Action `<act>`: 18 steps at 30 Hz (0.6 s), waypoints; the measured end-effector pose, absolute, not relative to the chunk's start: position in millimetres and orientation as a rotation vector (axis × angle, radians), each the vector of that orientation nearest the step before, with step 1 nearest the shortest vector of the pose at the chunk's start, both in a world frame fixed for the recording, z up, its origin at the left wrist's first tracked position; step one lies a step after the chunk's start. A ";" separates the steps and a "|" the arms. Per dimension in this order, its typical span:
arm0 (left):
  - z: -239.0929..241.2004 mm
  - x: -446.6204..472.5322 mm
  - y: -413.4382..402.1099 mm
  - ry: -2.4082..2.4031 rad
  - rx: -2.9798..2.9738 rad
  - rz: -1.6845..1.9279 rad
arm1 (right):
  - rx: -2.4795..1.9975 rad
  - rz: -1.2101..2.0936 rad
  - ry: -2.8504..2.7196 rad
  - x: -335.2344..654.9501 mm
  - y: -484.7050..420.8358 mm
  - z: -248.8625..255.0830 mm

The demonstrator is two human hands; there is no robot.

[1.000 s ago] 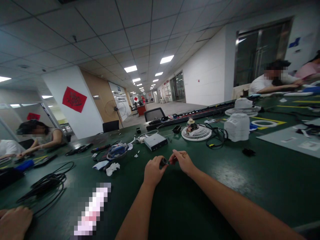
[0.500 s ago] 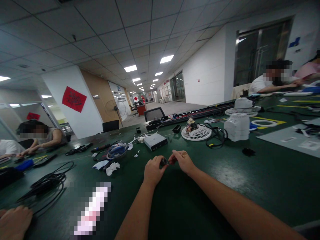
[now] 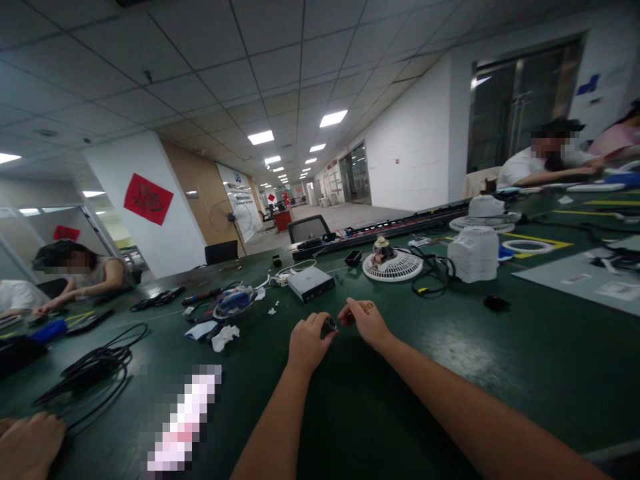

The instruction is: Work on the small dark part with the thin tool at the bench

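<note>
Over the dark green table (image 3: 450,373) my left hand (image 3: 305,343) is closed round a small black round part (image 3: 329,326) with a shiny end. My right hand (image 3: 364,321) sits just to its right, fingers pinched together close to the part's tip; whether they hold anything is hidden. Both forearms reach in from the bottom edge. A grey flat box (image 3: 311,283) lies on the table just beyond my hands.
A white fan grille (image 3: 393,265) with a motor, a white fan housing (image 3: 474,253) and black cables lie at the back right. A blue device (image 3: 234,301), white scraps and coiled black cables (image 3: 90,370) lie left. Other people sit at far left and far right; another hand (image 3: 27,445) rests bottom left.
My right hand has drawn slightly away from the black part, opening a small gap. My left hand stays put.
</note>
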State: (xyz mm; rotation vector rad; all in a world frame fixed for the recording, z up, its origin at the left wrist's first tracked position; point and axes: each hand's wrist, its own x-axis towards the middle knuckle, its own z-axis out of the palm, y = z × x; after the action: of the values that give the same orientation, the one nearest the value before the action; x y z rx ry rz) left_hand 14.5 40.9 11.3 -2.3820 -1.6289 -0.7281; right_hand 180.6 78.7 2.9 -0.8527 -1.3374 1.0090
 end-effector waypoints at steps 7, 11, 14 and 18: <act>11.5 14.8 40.5 -1.643 -2.371 -0.692 | -0.821 1.025 -1.333 180.9 79.2 1.7; 12.7 14.9 40.0 -1.654 -2.375 -0.693 | -0.830 1.072 -1.338 179.5 77.7 3.4; 13.5 15.7 39.1 -1.675 -2.375 -0.648 | -0.839 1.071 -1.320 178.4 77.4 3.6; 14.3 17.0 37.9 -1.660 -2.381 -0.619 | -0.818 1.119 -1.335 178.1 78.8 2.1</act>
State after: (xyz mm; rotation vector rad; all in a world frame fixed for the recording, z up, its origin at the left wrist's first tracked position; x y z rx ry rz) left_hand 17.0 37.9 14.3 -2.3814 -1.6601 -0.6192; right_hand 178.1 78.8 2.1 -0.8177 -1.3352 1.1187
